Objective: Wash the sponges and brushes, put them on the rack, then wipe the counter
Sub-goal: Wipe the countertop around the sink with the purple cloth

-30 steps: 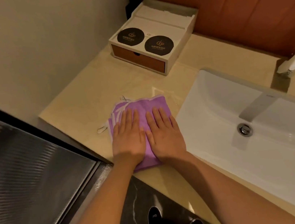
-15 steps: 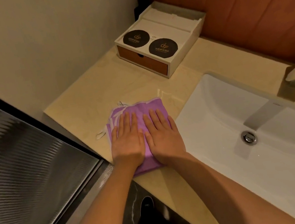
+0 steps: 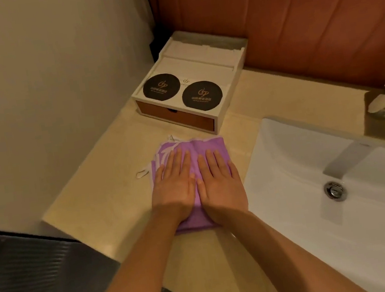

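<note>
A white drawer box carrying two black discs is sitting upper centre; a white sink is filling the right.

Hands flat on purple cloth — counter, sink

Purple cloth, beige counter, wht sink
</note>
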Demonstrator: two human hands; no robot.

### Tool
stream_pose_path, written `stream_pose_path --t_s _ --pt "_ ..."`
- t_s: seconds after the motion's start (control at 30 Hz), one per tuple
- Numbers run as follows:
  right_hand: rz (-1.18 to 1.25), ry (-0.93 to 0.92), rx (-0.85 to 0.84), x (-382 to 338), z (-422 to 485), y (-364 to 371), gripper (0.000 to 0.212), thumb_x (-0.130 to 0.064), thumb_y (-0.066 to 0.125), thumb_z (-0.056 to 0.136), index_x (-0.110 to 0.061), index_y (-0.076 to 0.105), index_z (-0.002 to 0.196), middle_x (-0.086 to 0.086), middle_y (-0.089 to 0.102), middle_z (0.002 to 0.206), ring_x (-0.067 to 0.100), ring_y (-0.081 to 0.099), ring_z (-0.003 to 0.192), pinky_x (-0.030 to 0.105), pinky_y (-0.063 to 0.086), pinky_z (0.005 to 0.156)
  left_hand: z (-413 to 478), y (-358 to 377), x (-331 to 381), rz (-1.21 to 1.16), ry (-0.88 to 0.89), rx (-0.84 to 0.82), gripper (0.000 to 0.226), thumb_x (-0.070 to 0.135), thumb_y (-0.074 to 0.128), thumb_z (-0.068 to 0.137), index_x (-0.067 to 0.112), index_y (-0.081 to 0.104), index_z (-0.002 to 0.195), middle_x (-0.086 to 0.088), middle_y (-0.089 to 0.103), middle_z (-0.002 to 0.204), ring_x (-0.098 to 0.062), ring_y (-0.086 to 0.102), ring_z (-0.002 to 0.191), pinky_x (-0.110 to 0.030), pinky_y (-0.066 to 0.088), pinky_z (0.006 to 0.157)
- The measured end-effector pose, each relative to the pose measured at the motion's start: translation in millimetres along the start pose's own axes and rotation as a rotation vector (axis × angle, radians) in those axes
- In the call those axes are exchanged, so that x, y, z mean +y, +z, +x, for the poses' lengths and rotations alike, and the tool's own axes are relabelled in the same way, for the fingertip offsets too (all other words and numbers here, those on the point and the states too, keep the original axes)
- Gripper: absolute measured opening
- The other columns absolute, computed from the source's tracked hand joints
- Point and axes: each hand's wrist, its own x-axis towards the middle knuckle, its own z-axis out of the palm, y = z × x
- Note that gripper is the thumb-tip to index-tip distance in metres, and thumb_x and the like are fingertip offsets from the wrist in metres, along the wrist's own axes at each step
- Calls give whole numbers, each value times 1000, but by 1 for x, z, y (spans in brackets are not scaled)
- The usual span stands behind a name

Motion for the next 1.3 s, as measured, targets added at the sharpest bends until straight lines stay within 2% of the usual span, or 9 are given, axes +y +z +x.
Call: stream_pose_path --t_s 0.2,0.43,0.53,0.63,0.7,0.9,1.03,1.23,1.3 --pt "-4 57 74 7 19 1 63 -46 2 92 -23 -5 150 -2 -10 159 14 -13 146 31 -16 113 27 -7 4 -45 -6 -32 53 33 14 101 23 -4 149 3 -7 159 -12 -6 147 -33 1 119" --pt "123 149 158 10 -7 1 67 -60 -7 87 -30 -10 147 -7 -20 154 13 -20 142 37 -17 114 1 -5 16 -84 -78 -34 54 33 13 100 20 -7 149 -1 -9 159 -16 -7 147 -34 -2 119" --pt "510 448 234 30 -30 -5 66 -54 24 95 -25 4 150 3 11 159 26 19 145 43 21 115 -5 0 26 -95 -139 5 55 36 5 98 19 -6 149 -3 -7 159 -18 -7 147 -34 -4 117" --pt "653 436 129 49 -40 -17 70 -48 40 94 -22 6 150 9 54 132 28 58 112 38 49 89 -7 1 43 -87 -220 23 59 38 3 95 17 -5 149 -6 -4 159 -21 -5 147 -36 -2 118" --pt "610 345 129 57 -36 -24 65 -40 44 95 -20 13 148 9 62 121 28 61 103 31 46 79 -6 1 58 -91 -293 8 56 36 9 99 16 -7 149 -7 -6 159 -22 -5 147 -36 0 118" --pt "401 154 247 92 -16 -43 52 -30 44 96 -29 25 144 2 55 134 26 57 115 38 46 90 -3 0 108 -203 -411 17 63 40 20 99 9 -1 150 -14 2 159 -28 1 147 -40 10 117" --pt "195 85 294 122 5 -73 48 -31 44 96 -29 28 142 4 56 131 33 58 110 38 45 81 1 -11 120 -116 -315 -18 74 54 29 94 10 5 149 -12 12 157 -28 13 144 -39 15 116" --pt "94 72 251 138 43 -102 46 -29 47 94 -25 32 138 8 59 126 35 58 108 38 45 78 39 -17 112 109 139 74 66 54 32 89 13 42 140 -8 43 146 -25 40 136 -38 24 114" --pt "60 102 262 146 58 -115 47 -26 49 93 -25 33 137 8 58 128 36 57 109 38 45 80 53 -16 111 41 268 -32 68 49 16 89 15 16 149 -5 20 157 -21 19 145 -34 11 117"
